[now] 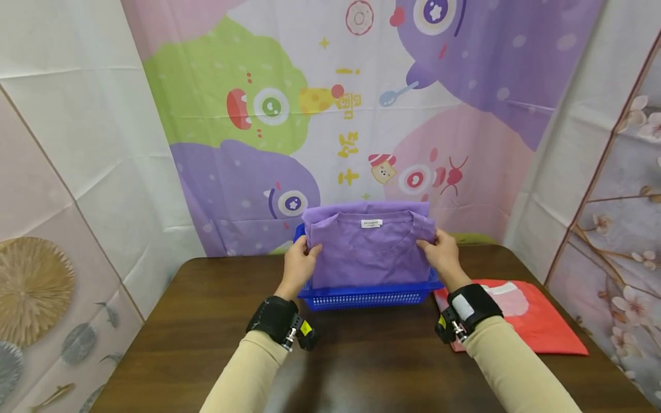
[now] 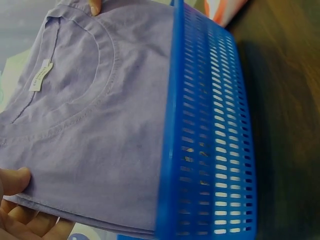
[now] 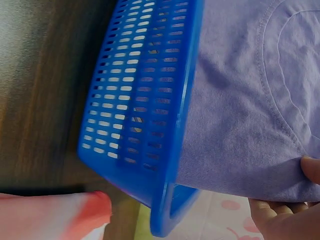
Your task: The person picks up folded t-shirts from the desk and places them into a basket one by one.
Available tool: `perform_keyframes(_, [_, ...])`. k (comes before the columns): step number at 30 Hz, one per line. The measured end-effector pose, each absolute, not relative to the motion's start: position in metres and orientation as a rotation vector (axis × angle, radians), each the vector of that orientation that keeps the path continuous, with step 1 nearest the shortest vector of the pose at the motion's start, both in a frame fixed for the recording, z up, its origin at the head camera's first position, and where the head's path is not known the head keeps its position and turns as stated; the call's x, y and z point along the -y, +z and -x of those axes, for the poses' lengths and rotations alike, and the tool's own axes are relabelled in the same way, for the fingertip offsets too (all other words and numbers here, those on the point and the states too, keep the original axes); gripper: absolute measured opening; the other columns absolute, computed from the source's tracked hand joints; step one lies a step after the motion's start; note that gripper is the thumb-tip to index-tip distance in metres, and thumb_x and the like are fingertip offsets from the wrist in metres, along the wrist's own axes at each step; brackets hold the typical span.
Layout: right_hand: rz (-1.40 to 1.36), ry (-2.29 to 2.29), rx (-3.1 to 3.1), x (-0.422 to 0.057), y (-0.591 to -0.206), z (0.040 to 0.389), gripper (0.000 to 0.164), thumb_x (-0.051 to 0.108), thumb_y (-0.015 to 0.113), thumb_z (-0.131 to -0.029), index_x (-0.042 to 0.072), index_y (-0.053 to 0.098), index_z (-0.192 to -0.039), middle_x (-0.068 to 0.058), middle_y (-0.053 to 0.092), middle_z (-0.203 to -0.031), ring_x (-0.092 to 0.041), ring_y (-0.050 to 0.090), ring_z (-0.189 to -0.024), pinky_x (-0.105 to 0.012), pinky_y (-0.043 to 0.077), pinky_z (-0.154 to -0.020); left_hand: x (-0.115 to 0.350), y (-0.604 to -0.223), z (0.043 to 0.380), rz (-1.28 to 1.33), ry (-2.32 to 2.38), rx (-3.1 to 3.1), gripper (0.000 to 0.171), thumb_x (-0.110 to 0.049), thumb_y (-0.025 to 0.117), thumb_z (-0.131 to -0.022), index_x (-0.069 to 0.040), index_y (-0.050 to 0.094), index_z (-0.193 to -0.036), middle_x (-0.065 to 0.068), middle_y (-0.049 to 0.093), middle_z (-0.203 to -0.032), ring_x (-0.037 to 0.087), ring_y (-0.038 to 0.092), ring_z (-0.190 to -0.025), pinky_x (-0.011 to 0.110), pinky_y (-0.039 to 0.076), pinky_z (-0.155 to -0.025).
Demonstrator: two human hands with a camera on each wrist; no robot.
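A folded purple T-shirt (image 1: 369, 252) stands upright, its lower edge inside a blue plastic basket (image 1: 369, 299) with slotted walls. My left hand (image 1: 299, 264) pinches the shirt's left side, thumb in front and fingers behind. On the opposite side, my right hand (image 1: 442, 255) grips the shirt the same way, near the collar's height. The left wrist view shows the neckline with a white label (image 2: 41, 75) and the basket's front wall (image 2: 210, 140). In the right wrist view the shirt (image 3: 230, 125) drops behind the basket rim (image 3: 187, 90). The basket's inside is mostly hidden by the shirt.
A red folded cloth (image 1: 542, 324) with a pink and white print lies on the brown wooden table (image 1: 206, 321), right of the basket and partly under my right forearm. A cartoon-printed curtain (image 1: 330, 115) hangs behind the table's far edge.
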State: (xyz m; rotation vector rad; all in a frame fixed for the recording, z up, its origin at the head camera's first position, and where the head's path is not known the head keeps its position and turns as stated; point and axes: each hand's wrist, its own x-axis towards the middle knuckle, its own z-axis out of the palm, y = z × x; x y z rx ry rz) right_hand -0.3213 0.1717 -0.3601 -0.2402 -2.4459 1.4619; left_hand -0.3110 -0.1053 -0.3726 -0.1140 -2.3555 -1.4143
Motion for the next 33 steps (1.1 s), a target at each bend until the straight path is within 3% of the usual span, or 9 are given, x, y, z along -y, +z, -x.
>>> perform_keyframes(11, [0.250,1.337,2.561,-0.172,-0.374,0.317,0.037,0.011,0.059,-0.090,-0.008,0.057,-0.121,-0.031,0.059,-0.126,-0.043,0.057,-0.115,-0.050,0.046,-0.098,0.106,-0.391,0.309,0.067,-1.417,2.391,0.013,-0.007,0.061,-0.091,0.006,0.061,-0.091,0.023,0.070,-0.094,0.024,0.061,-0.080,0.028,0.045,-0.065])
perform_keyframes(21, [0.238,1.262,2.605,-0.172,-0.388,0.317,0.039,0.011,0.061,-0.087,-0.008,0.058,-0.120,-0.031,0.059,-0.124,-0.046,0.056,-0.114,-0.051,0.045,-0.098,0.107,-0.402,0.309,0.030,-1.371,2.431,0.013,-0.006,0.063,-0.089,0.005,0.059,-0.084,0.018,0.065,-0.079,0.019,0.052,-0.068,0.023,0.038,-0.058])
perform_keyframes(33, [0.237,1.214,2.629,-0.173,-0.398,0.318,0.041,0.013,0.062,-0.086,-0.006,0.058,-0.122,-0.031,0.059,-0.125,-0.049,0.054,-0.115,-0.053,0.043,-0.099,0.105,-0.406,0.309,0.020,-1.321,2.464,0.012,-0.007,0.064,-0.088,0.005,0.063,-0.090,0.022,0.071,-0.089,0.030,0.065,-0.080,0.033,0.049,-0.065])
